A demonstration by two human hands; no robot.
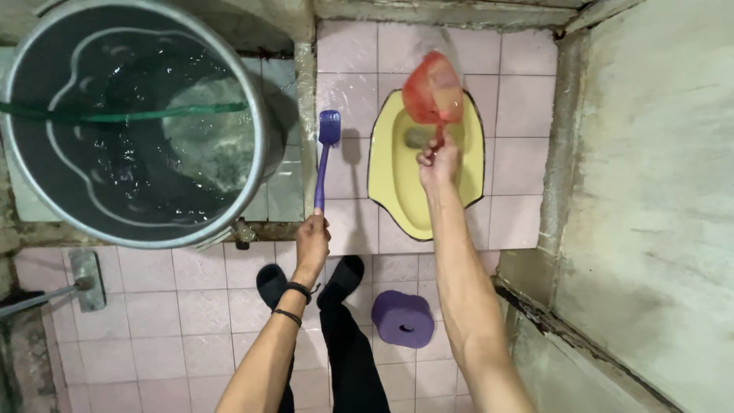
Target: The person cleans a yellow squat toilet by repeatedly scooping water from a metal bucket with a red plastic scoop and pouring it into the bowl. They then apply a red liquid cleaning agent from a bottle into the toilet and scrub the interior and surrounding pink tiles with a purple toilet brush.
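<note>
My left hand [312, 241] grips the handle of a purple brush [327, 145] that points up over the pink tiled floor, its head near the raised step. My right hand [439, 162] holds a red plastic water scoop [433, 89] by its handle, tipped over the yellow squat toilet [390, 180]. The scoop is blurred. My arms reach forward from the bottom of the head view, and my feet in black sandals stand below the toilet.
A large metal barrel of water [134, 122] with a green cord across it stands at the upper left on a raised ledge. A purple round holder [403, 319] lies on the floor by my feet. A rough concrete wall [650, 191] rises on the right.
</note>
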